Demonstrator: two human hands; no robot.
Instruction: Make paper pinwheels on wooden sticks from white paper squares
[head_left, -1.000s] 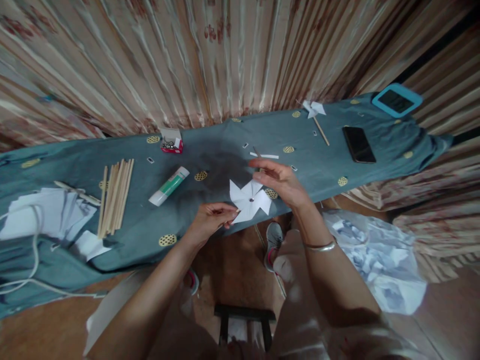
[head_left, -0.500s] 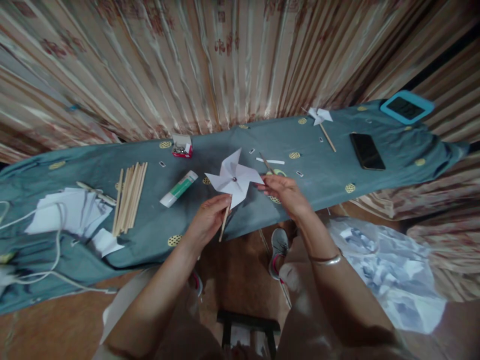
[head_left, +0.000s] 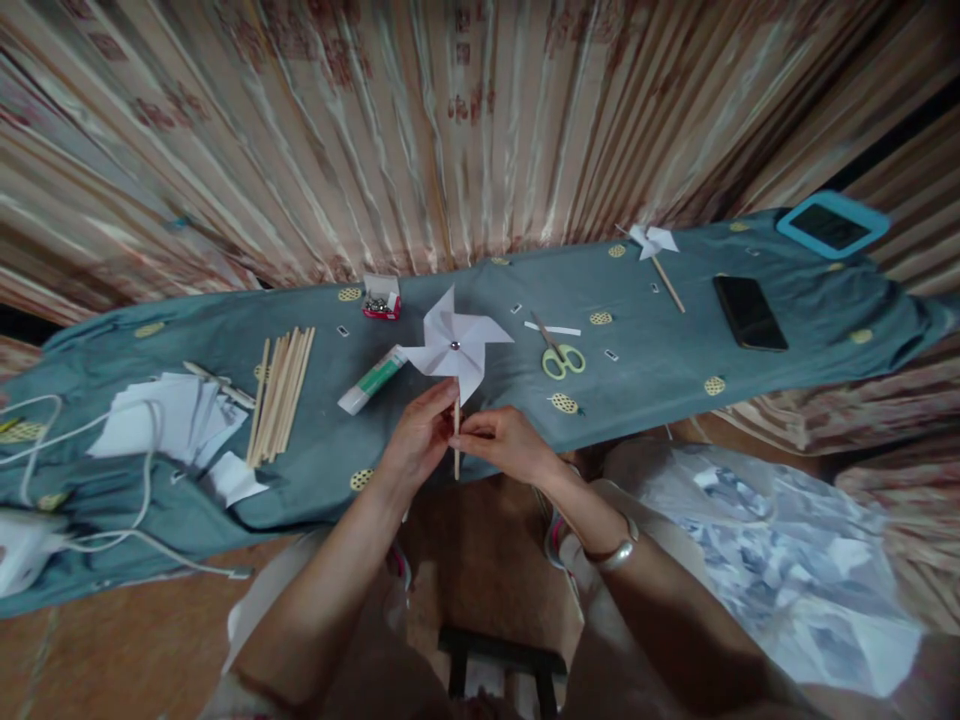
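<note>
A white paper pinwheel (head_left: pixel 472 358) with a shiny pin at its centre faces up over the near part of the table. Its wooden stick (head_left: pixel 457 462) points down toward me. My left hand (head_left: pixel 417 432) grips the stick just under the paper blades. Lower on the same stick, my right hand (head_left: pixel 504 440) pinches it between thumb and fingers. A glue stick (head_left: pixel 373 380) with a green label lies left of the pinwheel, close to one blade tip. To the right rest scissors (head_left: pixel 561 358) with yellow-green handles and a thin paper strip (head_left: pixel 555 329).
On the left are a bundle of wooden sticks (head_left: pixel 283 395), white paper squares (head_left: pixel 161 415) and a white cable (head_left: pixel 142 500). A red box of pins (head_left: pixel 382 298) stands behind. At right lie another pinwheel (head_left: pixel 654 242), a phone (head_left: pixel 750 313) and a blue-framed device (head_left: pixel 832 224). A bag of paper scraps (head_left: pixel 795 570) sits below.
My right hand has left the blade's edge and moved down-left onto the stick. The pinwheel has turned more upright, and the scissors are now uncovered. The whole view has shifted slightly.
</note>
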